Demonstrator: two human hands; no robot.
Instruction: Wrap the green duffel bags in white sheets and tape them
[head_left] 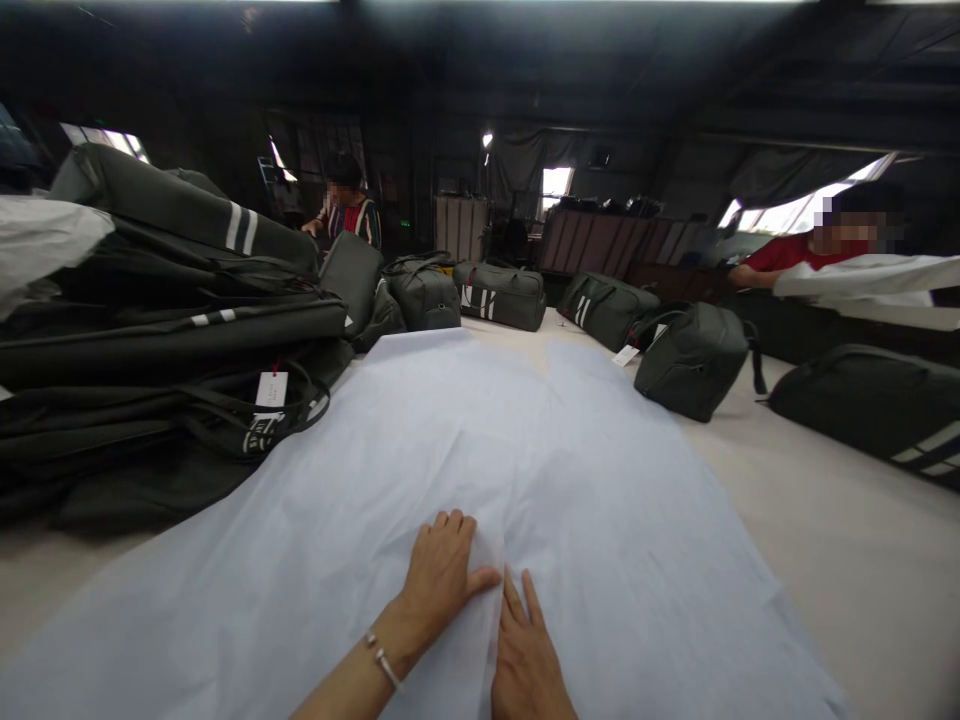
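A wide sheet of thin white paper [600,480] covers the middle of the table, with light creases and a raised fold running toward me. My left hand [441,568], a bracelet on its wrist, rests palm down on the paper left of that fold. Its thumb stretches out to the fold's edge, and the fingers lie on the sheet. Just right of the fold, my right hand [527,650] lies low on the paper with its fingers stretched forward. The fold partly hides its thumb side. Neither hand grips anything that I can see.
Dark green bags are heaped in a pile [172,330] at left. Filled duffel bags [499,295] line the far edge, and others [694,360] stand at right. A person in red [784,255] handles white sheets at right; another in stripes [352,215] is behind the pile.
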